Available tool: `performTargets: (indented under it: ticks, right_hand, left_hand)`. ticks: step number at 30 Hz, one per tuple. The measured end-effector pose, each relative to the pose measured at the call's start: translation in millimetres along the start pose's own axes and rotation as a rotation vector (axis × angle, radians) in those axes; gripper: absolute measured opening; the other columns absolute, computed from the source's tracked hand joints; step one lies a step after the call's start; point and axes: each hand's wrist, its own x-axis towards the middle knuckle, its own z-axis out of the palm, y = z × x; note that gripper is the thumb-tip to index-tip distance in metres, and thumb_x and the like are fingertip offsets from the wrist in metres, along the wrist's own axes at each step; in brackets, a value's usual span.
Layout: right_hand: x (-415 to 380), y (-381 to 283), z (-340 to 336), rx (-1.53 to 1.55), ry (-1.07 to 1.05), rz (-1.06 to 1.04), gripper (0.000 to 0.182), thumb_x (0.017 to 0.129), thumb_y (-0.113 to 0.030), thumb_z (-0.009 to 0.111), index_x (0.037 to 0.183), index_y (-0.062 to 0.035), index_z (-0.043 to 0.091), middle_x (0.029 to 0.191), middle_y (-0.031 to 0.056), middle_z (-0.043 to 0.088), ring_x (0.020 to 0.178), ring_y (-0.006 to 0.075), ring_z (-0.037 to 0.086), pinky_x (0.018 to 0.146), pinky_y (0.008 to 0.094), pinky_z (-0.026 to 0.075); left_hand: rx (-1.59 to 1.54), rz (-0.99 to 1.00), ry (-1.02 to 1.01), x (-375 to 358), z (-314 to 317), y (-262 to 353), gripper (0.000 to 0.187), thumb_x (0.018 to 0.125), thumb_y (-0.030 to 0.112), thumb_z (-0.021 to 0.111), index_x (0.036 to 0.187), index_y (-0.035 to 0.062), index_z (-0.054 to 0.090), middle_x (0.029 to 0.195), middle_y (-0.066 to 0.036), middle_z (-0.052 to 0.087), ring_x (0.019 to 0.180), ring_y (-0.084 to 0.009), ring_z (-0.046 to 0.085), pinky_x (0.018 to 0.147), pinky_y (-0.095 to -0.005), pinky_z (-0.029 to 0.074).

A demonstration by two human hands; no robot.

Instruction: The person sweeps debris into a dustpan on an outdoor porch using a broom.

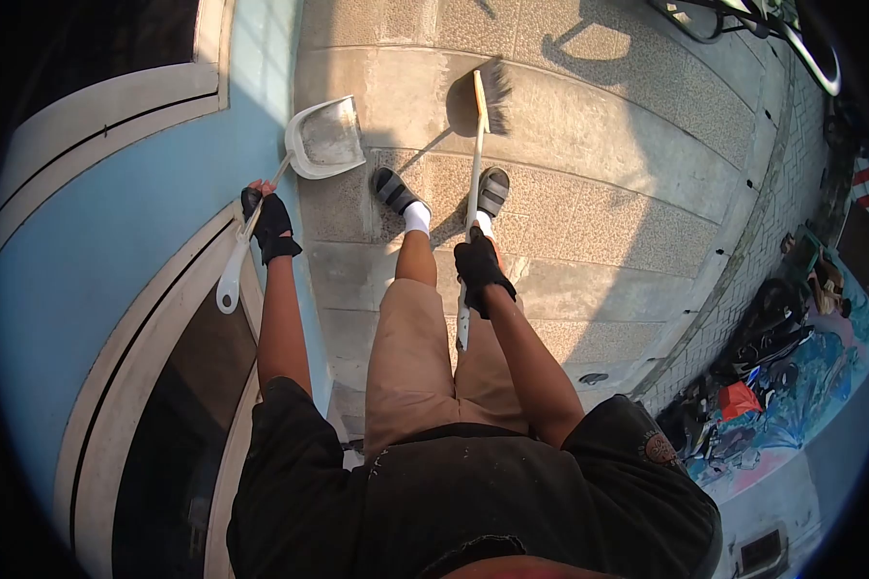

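Note:
My left hand (271, 220), in a black fingerless glove, is closed around the handle of a white long-handled dustpan (332, 137). The pan is at the upper left beside the blue wall, and the handle's rounded end sticks out below my fist. My right hand (480, 262), gloved the same way, grips the pale stick of a broom (481, 106). Dark bristles fan out to the right of the broom head, over the paving ahead of my feet. Whether the bristles and pan touch the ground is hard to tell.
A light blue wall (130, 198) with framed dark windows runs along my left. Tiled paving (570, 217) lies underfoot, partly in sun. A bicycle or similar vehicle (809, 56) shows at the top right. Heaped dark items and a red object (740, 399) lie at the right.

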Motion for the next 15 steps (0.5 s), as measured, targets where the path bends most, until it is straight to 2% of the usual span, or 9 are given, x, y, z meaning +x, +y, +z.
performTargets:
  ticks: [2, 4, 7, 9, 11, 13, 15]
  right_hand:
    - [-14.1, -11.4, 14.8, -0.044, 0.011, -0.041, 0.066, 0.084, -0.010, 0.048, 0.146, -0.0134, 0.028, 0.061, 0.0034, 0.046, 0.046, 0.0149, 0.047, 0.042, 0.0306, 0.042]
    - [-15.7, -9.8, 20.8, 0.015, -0.121, -0.015, 0.067, 0.083, -0.007, 0.048, 0.146, -0.0138, 0.029, 0.061, 0.0037, 0.045, 0.046, 0.0139, 0.046, 0.042, 0.0301, 0.042]
    - [-30.2, -1.2, -13.0, 0.155, -0.114, -0.055, 0.069, 0.082, -0.002, 0.047, 0.148, -0.0144, 0.028, 0.061, 0.0027, 0.043, 0.045, 0.0117, 0.043, 0.040, 0.0290, 0.040]
    - [-57.8, -2.3, -39.5, 0.162, -0.090, 0.030, 0.069, 0.084, -0.003, 0.048, 0.149, -0.0154, 0.026, 0.060, 0.0012, 0.043, 0.045, 0.0100, 0.041, 0.039, 0.0277, 0.038]
    - [-74.8, 4.2, -59.1, 0.148, 0.025, 0.037, 0.067, 0.085, -0.003, 0.051, 0.147, -0.0111, 0.028, 0.065, 0.0027, 0.045, 0.045, 0.0112, 0.044, 0.038, 0.0288, 0.039]
    - [-70.4, 8.3, -80.2, 0.194, 0.127, 0.036, 0.068, 0.087, -0.005, 0.052, 0.148, -0.0135, 0.026, 0.064, 0.0029, 0.045, 0.045, 0.0110, 0.043, 0.038, 0.0288, 0.038]
    - [-43.9, 0.5, -86.5, 0.223, 0.220, 0.028, 0.068, 0.086, -0.005, 0.045, 0.149, -0.0150, 0.022, 0.063, 0.0031, 0.044, 0.044, 0.0121, 0.043, 0.038, 0.0291, 0.038]
  left_hand:
    - [0.001, -0.016, 0.034, -3.3, -14.1, -14.5, 0.011, 0.093, 0.009, 0.049, 0.100, 0.0002, 0.053, 0.092, -0.012, 0.062, 0.088, -0.0201, 0.060, 0.087, -0.0334, 0.045]
    - [-0.057, -0.061, 0.082, -9.3, -25.0, -21.6, 0.010, 0.093, 0.007, 0.048, 0.099, 0.0003, 0.053, 0.093, -0.012, 0.063, 0.089, -0.0204, 0.060, 0.087, -0.0336, 0.045]
    - [-0.091, -0.157, 0.154, -23.4, -40.6, -29.6, 0.009, 0.091, 0.003, 0.047, 0.098, 0.0005, 0.052, 0.095, -0.012, 0.063, 0.090, -0.0209, 0.061, 0.087, -0.0338, 0.045]
    - [-0.120, -0.174, 0.152, -33.2, -51.6, -39.7, 0.013, 0.095, 0.013, 0.049, 0.101, 0.0015, 0.052, 0.099, -0.014, 0.063, 0.095, -0.0207, 0.060, 0.092, -0.0359, 0.044]
    - [-0.118, -0.185, 0.162, -43.7, -58.9, -43.8, 0.012, 0.095, 0.012, 0.049, 0.099, 0.0015, 0.052, 0.097, -0.014, 0.063, 0.095, -0.0210, 0.060, 0.092, -0.0365, 0.044]
    - [-0.092, -0.173, 0.171, -53.6, -64.2, -43.6, 0.010, 0.094, 0.010, 0.049, 0.096, 0.0013, 0.053, 0.094, -0.014, 0.064, 0.095, -0.0217, 0.061, 0.091, -0.0368, 0.045]
    - [-0.069, -0.214, 0.192, -60.6, -68.0, -54.6, 0.007, 0.093, 0.008, 0.049, 0.094, 0.0014, 0.053, 0.092, -0.013, 0.064, 0.095, -0.0224, 0.061, 0.092, -0.0369, 0.045]
